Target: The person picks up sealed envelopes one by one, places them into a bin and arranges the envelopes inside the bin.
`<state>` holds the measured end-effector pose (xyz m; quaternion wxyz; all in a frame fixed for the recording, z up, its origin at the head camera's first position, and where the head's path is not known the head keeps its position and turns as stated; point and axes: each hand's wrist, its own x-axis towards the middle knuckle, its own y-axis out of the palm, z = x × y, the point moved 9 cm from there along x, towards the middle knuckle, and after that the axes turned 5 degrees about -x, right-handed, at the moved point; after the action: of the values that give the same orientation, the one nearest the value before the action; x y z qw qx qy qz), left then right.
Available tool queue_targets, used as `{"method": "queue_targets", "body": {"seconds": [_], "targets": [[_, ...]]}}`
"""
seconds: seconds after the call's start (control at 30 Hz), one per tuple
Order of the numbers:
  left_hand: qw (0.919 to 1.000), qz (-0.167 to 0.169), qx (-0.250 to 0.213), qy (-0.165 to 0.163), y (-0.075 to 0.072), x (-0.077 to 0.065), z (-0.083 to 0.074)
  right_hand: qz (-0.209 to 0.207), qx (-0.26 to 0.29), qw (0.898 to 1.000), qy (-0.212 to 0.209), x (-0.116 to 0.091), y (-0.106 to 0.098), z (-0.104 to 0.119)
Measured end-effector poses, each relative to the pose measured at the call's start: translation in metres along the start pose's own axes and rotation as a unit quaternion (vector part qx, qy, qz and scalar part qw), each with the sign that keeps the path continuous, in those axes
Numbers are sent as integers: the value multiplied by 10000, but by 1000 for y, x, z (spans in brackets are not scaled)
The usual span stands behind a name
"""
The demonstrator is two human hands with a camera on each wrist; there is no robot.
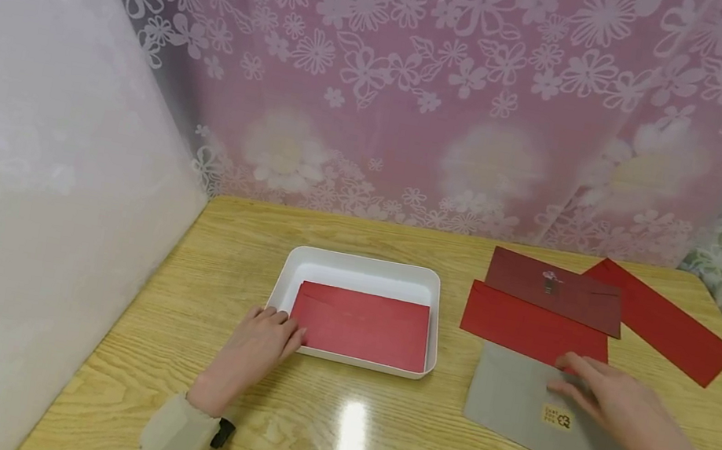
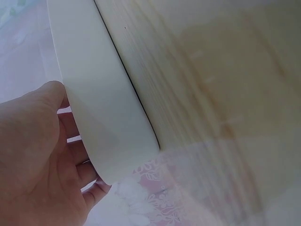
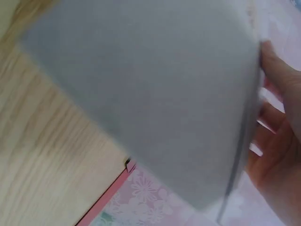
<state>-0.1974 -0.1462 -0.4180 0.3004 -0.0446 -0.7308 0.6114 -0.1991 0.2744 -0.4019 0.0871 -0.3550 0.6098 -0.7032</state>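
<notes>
My left hand (image 1: 258, 347) grips the near left corner of a white tray (image 1: 365, 264), its fingers over the rim. In the left wrist view the thumb lies on the near side of the tray's wall (image 2: 103, 103) and the fingers reach behind it. Inside the tray lies a red envelope (image 1: 362, 325). At the right, my right hand (image 1: 625, 404) pinches a grey envelope (image 1: 511, 397) with a small gold label by its far edge. The right wrist view shows this envelope (image 3: 155, 94) tilted and slightly blurred, thumb on one face and fingers behind.
Beyond the grey envelope, a bright red envelope (image 1: 530, 329) and a maroon one (image 1: 518, 271) with a small printed motif lie close together. Another red envelope (image 1: 666, 328) lies slantwise at the far right. A floral curtain (image 1: 389, 102) hangs behind the wooden table (image 1: 299, 422).
</notes>
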Motion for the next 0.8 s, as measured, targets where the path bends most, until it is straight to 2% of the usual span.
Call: {"method": "queue_targets", "body": {"seconds": [0.23, 0.47, 0.67, 0.8], "targets": [[9999, 112, -23, -54, 2, -2, 1, -461, -266, 9982, -279, 5, -14, 16], [9999, 125, -57, -95, 1, -2, 3, -967, -755, 9906, -598, 12, -30, 30], [9999, 83, -74, -70, 1, -4, 3, -1269, -933, 9849, -716, 27, -50, 40], [9999, 42, -106, -41, 1, -5, 4, -1693, -1071, 9761, -846, 40, -67, 49]]}}
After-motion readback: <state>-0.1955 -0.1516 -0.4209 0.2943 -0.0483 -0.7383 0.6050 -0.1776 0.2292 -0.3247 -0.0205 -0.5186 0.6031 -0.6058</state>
